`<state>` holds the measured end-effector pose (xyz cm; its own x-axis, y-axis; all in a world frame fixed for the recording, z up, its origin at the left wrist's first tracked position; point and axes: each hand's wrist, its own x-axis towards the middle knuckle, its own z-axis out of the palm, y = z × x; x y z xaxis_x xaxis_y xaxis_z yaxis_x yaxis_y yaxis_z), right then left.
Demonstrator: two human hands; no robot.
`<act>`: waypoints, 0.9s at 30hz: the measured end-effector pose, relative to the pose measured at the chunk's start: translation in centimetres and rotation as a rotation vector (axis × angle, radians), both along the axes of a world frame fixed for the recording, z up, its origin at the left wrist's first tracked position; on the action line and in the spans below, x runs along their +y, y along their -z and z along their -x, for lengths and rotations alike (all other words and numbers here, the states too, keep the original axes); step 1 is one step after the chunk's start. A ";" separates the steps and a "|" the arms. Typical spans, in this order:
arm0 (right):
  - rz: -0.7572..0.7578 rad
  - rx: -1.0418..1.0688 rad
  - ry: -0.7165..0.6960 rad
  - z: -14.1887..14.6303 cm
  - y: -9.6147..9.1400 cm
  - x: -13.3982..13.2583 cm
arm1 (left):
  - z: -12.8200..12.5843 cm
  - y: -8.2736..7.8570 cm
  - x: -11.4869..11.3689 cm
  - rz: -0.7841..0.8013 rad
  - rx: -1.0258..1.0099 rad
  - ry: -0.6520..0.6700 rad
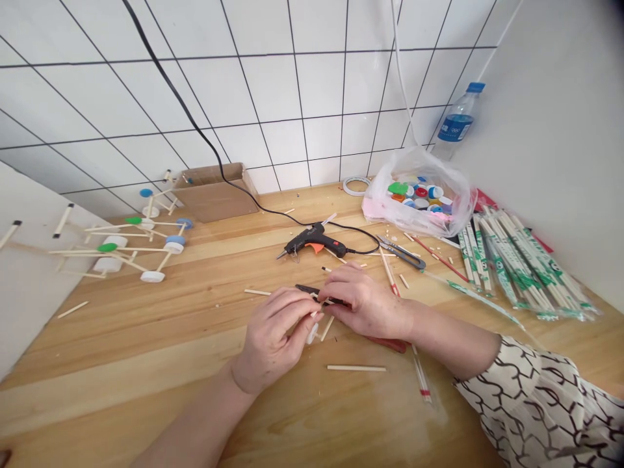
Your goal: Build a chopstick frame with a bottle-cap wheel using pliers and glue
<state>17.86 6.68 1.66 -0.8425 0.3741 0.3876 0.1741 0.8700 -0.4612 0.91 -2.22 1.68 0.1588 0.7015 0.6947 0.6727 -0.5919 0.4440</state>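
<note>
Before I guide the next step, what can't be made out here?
Head view:
Anything between left hand and right hand: mostly covered by both.
Red handle: partly behind right hand.
Bottle: base behind bag.
Black cable: far end cut off by top edge.
Wrappers: print too small.

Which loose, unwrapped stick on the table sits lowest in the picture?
The crosswise stick, lying below the right hand. The other loose sticks are all higher up; the red-banded sticks to its right reach lower but look wrapped.
</note>
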 end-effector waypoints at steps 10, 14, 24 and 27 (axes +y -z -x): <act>-0.068 0.037 -0.030 0.7 0.0 -0.6 | -0.3 0.1 -0.2 0.020 -0.055 -0.016; -0.034 0.042 -0.035 0.8 -0.2 -0.6 | 0.3 -0.4 -0.1 0.135 -0.140 0.029; -0.052 0.010 -0.018 1.2 -1.6 -1.0 | 1.8 0.3 1.0 0.417 -0.256 -0.139; -0.056 0.001 -0.002 1.2 -1.6 -1.0 | 1.5 1.5 1.4 0.366 -0.125 -0.233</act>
